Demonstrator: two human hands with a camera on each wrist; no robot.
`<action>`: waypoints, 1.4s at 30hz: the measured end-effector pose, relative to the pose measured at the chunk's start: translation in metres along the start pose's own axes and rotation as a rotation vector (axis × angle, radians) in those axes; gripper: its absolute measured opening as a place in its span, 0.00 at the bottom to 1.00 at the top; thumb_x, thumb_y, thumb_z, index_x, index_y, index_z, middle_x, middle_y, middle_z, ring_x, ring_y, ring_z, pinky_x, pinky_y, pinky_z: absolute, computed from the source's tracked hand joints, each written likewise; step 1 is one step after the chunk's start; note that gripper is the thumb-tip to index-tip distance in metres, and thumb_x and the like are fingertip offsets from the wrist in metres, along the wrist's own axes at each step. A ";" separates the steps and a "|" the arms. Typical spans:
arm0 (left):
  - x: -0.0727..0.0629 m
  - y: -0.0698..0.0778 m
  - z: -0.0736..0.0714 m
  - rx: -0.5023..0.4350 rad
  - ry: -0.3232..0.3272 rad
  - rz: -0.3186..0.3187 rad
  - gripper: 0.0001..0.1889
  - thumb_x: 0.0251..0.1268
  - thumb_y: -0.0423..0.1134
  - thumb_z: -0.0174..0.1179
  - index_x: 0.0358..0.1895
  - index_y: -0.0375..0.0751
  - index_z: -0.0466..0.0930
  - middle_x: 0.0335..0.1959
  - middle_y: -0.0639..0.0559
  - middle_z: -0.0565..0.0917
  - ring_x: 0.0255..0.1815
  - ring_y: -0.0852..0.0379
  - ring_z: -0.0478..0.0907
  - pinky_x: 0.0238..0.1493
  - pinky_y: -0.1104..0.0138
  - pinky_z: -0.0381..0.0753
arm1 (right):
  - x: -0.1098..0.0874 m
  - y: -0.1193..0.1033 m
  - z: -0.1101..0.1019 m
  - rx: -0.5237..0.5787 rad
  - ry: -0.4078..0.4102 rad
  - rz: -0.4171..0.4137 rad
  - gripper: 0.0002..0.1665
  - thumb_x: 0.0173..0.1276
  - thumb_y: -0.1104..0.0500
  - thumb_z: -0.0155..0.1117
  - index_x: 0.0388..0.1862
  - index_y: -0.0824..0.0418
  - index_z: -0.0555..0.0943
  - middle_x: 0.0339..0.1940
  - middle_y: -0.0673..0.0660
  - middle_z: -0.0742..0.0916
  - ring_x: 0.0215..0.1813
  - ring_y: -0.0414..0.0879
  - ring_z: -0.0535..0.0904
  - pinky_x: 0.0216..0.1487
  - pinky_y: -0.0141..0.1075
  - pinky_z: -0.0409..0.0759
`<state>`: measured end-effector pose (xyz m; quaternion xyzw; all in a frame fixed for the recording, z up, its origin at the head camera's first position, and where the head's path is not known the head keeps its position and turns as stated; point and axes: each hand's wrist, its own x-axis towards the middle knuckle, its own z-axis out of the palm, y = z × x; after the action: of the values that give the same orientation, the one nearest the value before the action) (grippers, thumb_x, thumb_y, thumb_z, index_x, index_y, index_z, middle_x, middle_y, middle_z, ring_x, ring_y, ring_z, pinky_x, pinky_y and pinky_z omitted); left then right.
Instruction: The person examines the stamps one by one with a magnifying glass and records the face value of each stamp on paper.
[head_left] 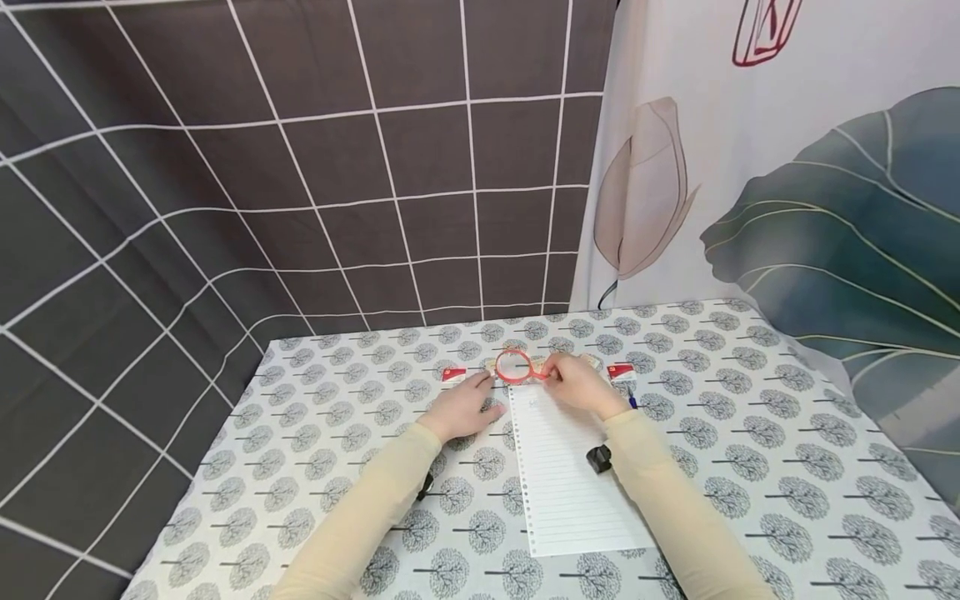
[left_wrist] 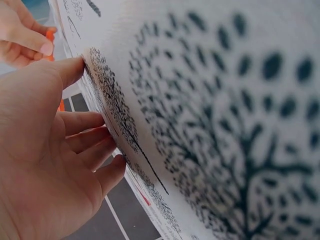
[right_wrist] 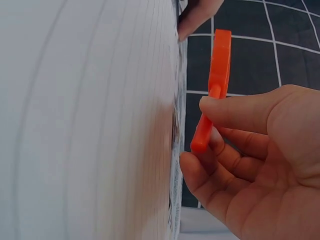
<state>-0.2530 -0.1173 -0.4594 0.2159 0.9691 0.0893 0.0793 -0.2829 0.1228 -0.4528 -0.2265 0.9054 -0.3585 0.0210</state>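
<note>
An orange-red magnifying glass is held by its handle between the thumb and fingers of my right hand. Its ring points left, over a pale yellowish strip at the back of the table. In the right wrist view the magnifying glass shows edge-on, raised off the paper. My left hand rests on the patterned tablecloth just left of the ring, its fingers loosely extended and fingertips at the cloth. A lined sheet of loose-leaf paper lies below my right hand, with faint marks near its top.
Small red-and-white cards lie on either side of the strip, one card at left and another card at right. Past my right wrist a blue pen shows partly. A dark gridded curtain hangs behind the table.
</note>
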 end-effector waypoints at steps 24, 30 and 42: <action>-0.003 0.001 -0.006 -0.040 0.014 -0.003 0.36 0.75 0.56 0.55 0.75 0.34 0.64 0.77 0.40 0.63 0.76 0.43 0.62 0.73 0.52 0.67 | 0.002 -0.005 0.008 -0.060 -0.037 -0.026 0.06 0.66 0.70 0.65 0.42 0.68 0.82 0.32 0.54 0.83 0.36 0.45 0.77 0.45 0.41 0.82; -0.002 -0.001 -0.003 -0.040 0.019 -0.010 0.36 0.75 0.57 0.54 0.76 0.35 0.63 0.78 0.41 0.62 0.76 0.44 0.62 0.74 0.53 0.67 | 0.002 -0.006 0.009 -0.078 -0.047 -0.031 0.05 0.66 0.70 0.65 0.40 0.66 0.82 0.30 0.53 0.81 0.35 0.44 0.75 0.43 0.40 0.80; -0.003 0.002 -0.004 -0.062 0.012 0.006 0.37 0.76 0.56 0.54 0.76 0.33 0.62 0.78 0.39 0.62 0.76 0.44 0.62 0.74 0.54 0.65 | 0.001 -0.003 0.010 -0.072 -0.058 -0.037 0.04 0.66 0.70 0.64 0.39 0.66 0.81 0.28 0.51 0.79 0.32 0.43 0.73 0.39 0.38 0.78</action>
<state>-0.2509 -0.1177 -0.4546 0.2157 0.9656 0.1210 0.0799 -0.2803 0.1138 -0.4579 -0.2540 0.9123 -0.3195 0.0325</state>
